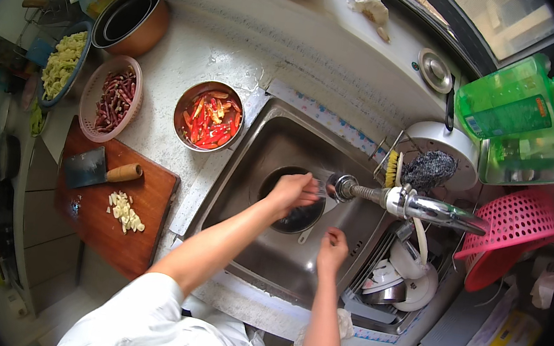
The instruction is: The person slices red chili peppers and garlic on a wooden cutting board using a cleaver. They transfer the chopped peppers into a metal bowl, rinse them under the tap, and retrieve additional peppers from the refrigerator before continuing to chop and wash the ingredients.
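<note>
My left hand [295, 194] is held under the water running from the chrome faucet [341, 187], above a dark round bowl [297, 223] in the stainless steel sink [266, 262]. Its fingers look loosely bent, and blur hides whether they touch anything. My right hand [333, 250] hovers over the right part of the sink, fingers curled, with nothing visible in it. A light slotted utensil lies partly behind the bowl. Left of the sink stands a metal bowl [178, 114] of cut red chilies [210, 123].
A cutting board [95, 218] holds a cleaver [88, 169] and chopped garlic [126, 212]. Beyond it are a pink basket [135, 114] of cut purplish pods and a brown pot [154, 28]. Dishes [418, 289] fill the rack at right, near a pink colander [514, 223].
</note>
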The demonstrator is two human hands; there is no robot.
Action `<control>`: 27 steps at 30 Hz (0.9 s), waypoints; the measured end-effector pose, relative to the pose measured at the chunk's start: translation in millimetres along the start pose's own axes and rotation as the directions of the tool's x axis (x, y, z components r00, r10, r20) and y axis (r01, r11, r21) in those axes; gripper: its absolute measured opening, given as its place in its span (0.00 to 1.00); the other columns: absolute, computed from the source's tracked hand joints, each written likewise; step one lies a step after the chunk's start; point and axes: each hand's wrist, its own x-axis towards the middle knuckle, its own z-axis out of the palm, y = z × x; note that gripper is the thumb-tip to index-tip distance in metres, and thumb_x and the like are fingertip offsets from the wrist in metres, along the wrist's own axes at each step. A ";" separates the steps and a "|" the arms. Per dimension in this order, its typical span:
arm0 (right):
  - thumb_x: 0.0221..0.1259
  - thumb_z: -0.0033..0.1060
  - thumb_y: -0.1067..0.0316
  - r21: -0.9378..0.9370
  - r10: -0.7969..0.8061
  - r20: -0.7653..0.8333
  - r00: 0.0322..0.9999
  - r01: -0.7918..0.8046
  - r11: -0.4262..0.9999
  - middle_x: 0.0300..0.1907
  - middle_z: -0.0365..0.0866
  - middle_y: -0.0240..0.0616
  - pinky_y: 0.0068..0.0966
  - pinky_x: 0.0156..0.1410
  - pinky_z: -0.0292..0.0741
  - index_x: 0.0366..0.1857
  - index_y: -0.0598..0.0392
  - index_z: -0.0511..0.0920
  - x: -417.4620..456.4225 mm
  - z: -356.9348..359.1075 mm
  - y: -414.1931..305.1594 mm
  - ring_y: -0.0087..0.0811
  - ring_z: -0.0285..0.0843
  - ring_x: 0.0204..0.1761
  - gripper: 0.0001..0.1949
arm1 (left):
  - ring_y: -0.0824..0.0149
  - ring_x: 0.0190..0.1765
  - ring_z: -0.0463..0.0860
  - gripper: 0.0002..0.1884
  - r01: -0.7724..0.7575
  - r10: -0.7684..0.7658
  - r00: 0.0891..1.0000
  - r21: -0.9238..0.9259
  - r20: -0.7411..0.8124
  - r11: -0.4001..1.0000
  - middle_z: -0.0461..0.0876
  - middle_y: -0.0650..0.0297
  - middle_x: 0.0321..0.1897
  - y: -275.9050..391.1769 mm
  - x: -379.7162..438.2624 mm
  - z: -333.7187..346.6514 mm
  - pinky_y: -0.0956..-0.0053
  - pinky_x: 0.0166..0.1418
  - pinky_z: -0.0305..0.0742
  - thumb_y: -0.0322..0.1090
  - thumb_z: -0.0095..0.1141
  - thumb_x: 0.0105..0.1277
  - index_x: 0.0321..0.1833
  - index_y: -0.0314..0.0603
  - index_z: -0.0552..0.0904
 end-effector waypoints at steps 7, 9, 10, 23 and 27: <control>0.53 0.54 0.78 0.025 0.028 -0.023 0.999 -0.028 0.999 0.50 0.76 0.43 0.27 0.53 0.73 0.53 0.59 0.69 27.9 38.8 0.4 0.31 0.76 0.47 0.21 | 0.60 0.39 0.81 0.11 -0.004 0.040 0.993 -0.310 0.110 0.951 0.81 0.55 0.38 -26.2 65.3 5.1 0.65 0.45 0.77 0.29 0.43 0.67 0.46 0.32 0.76; 0.54 0.55 0.77 0.043 -0.015 -0.038 0.999 0.016 0.999 0.50 0.75 0.41 0.27 0.53 0.72 0.54 0.59 0.68 36.7 43.9 -3.5 0.29 0.75 0.46 0.21 | 0.56 0.43 0.80 0.12 -0.138 0.276 0.952 0.617 -0.133 0.775 0.79 0.51 0.44 -32.1 51.5 -8.1 0.64 0.47 0.77 0.29 0.48 0.61 0.47 0.38 0.78; 0.54 0.56 0.77 0.153 0.007 -0.060 0.998 0.002 0.988 0.50 0.76 0.40 0.27 0.54 0.71 0.54 0.59 0.69 43.9 51.6 5.0 0.29 0.75 0.46 0.21 | 0.54 0.43 0.80 0.13 -0.159 0.457 0.885 0.866 -0.087 0.473 0.79 0.51 0.44 -42.7 42.3 -12.8 0.63 0.47 0.76 0.30 0.51 0.60 0.47 0.39 0.78; 0.66 0.53 0.56 0.289 0.239 0.180 0.954 -0.283 0.915 0.40 0.80 0.33 0.22 0.48 0.70 0.43 0.62 0.77 75.9 92.4 38.2 0.23 0.74 0.42 0.17 | 0.51 0.41 0.80 0.24 -0.047 -0.488 0.703 -0.717 -0.518 0.695 0.80 0.49 0.46 -79.3 108.4 -14.1 0.54 0.39 0.77 0.47 0.43 0.65 0.50 0.28 0.75; 0.66 0.53 0.56 0.330 0.214 0.111 0.971 -0.239 0.913 0.41 0.81 0.36 0.24 0.52 0.70 0.44 0.66 0.77 94.3 97.1 54.1 0.26 0.75 0.44 0.19 | 0.44 0.55 0.76 0.19 0.147 0.124 0.893 0.541 -0.433 0.828 0.75 0.42 0.53 -98.4 98.6 1.2 0.59 0.55 0.73 0.36 0.42 0.63 0.52 0.34 0.77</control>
